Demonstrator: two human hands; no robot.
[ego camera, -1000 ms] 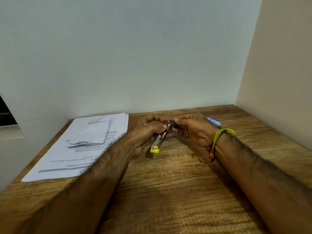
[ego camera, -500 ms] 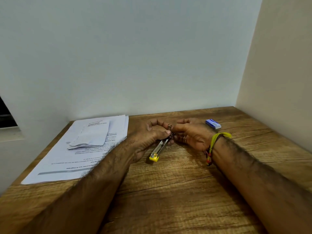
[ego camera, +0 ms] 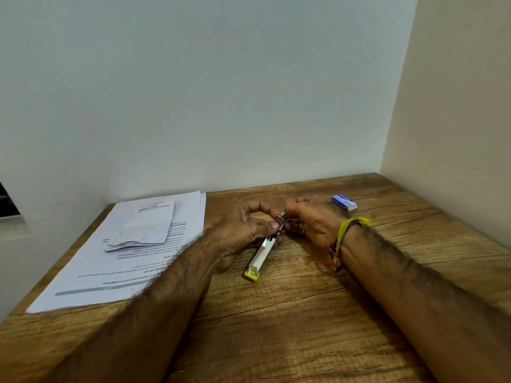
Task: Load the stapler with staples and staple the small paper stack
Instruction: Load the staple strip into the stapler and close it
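On the left of the wooden table (ego camera: 304,327) lie the papers (ego camera: 110,261), a small paper stack (ego camera: 143,225) on top; my left hand (ego camera: 243,233) grips the stapler (ego camera: 261,255); my right hand (ego camera: 312,222) pinches its far end; beyond sits the staple box (ego camera: 344,202).

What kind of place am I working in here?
Probably a plain desk in a room corner: a wood-grain tabletop against bare walls, printed paper sheets, a blue staple box and a stapler.
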